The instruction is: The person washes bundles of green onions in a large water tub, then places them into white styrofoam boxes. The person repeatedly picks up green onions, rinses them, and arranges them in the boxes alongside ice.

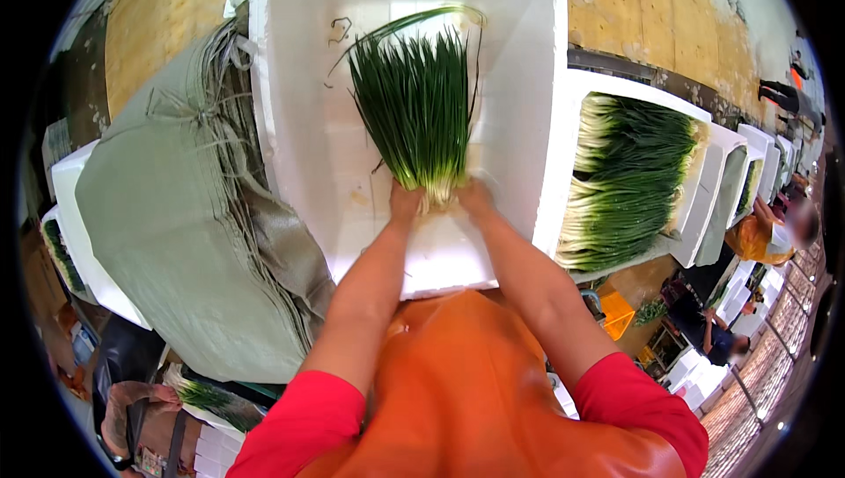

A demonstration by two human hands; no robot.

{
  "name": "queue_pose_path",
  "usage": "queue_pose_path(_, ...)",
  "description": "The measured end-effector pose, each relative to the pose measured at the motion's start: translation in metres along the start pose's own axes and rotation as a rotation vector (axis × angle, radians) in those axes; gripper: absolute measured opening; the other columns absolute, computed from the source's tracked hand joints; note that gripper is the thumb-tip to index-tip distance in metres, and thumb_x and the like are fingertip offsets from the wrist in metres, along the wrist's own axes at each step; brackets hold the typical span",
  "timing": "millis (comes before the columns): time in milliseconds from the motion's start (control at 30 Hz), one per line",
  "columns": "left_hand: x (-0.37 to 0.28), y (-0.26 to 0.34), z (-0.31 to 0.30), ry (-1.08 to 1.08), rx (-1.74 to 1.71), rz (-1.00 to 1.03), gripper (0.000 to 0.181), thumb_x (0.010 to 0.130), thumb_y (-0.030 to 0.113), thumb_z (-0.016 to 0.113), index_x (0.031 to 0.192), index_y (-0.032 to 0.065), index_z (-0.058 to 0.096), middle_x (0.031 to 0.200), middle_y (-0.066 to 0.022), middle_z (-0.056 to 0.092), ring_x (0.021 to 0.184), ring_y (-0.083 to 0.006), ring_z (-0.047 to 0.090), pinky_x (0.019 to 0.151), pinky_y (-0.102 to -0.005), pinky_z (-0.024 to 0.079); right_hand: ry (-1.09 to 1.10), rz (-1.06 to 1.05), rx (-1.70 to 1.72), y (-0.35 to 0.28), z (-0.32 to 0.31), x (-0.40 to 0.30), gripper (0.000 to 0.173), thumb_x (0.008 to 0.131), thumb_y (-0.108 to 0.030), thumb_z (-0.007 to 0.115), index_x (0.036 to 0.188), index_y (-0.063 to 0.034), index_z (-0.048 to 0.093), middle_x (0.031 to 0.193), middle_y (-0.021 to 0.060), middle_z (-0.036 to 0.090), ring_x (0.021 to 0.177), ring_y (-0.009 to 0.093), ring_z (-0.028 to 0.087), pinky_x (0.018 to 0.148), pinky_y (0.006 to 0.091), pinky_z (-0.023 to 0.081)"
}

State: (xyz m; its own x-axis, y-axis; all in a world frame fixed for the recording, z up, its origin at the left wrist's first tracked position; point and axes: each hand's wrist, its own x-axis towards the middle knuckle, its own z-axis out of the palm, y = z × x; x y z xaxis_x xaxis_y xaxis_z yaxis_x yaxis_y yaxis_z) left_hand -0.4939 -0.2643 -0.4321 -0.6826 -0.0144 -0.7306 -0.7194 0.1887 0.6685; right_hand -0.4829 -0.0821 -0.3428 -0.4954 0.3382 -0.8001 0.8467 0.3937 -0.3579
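Both hands are down inside a large white foam box [284, 82], around the pale root end of a bunch of green onions [422, 115]. My left hand [406, 203] grips the bunch at its left side, and my right hand [473, 197] grips it at its right side. The dark green leaves point away from me and fan out over the box floor. A few long loose leaves [422, 14] curve around the far end of the bunch. My fingertips are partly hidden by the stalks.
A tied stack of grey-green sheets [171, 214] lies against the box on the left. On the right, a foam box [640, 85] holds rows of green onions [624, 181]. Co-workers are at the far right and lower left. An orange-yellow crate [617, 315] stands lower right.
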Motion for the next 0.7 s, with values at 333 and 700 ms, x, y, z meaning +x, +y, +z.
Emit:
queue_pose_path(333, -0.029, 0.089, -0.009, -0.408, -0.492, -0.420, 0.042, 0.090, -0.004, 0.065, 0.130, 0.0031, 0.053, 0.116, -0.0140, 0.066, 0.101, -0.0268, 0.069, 0.083, -0.0405, 0.061, -0.503, 0.168, 0.987, 0.013, 0.019, 0.003, 0.045, 0.092, -0.011, 0.068, 0.132, 0.0031, 0.054, 0.119, 0.0164, 0.065, 0.103, 0.026, 0.068, 0.084, 0.0386, 0.060)
queue_pose_path(700, -0.094, 0.225, -0.066, -0.251, -0.480, -0.403, 0.024, 0.091, 0.011, 0.071, 0.112, 0.0018, 0.064, 0.099, -0.0099, 0.069, 0.086, -0.0221, 0.070, 0.074, -0.0371, 0.061, -0.051, -0.403, 0.736, -0.115, -0.021, -0.104, 0.041, 0.087, -0.026, 0.071, 0.114, 0.0024, 0.063, 0.105, 0.0147, 0.071, 0.091, 0.023, 0.069, 0.083, 0.0378, 0.055)
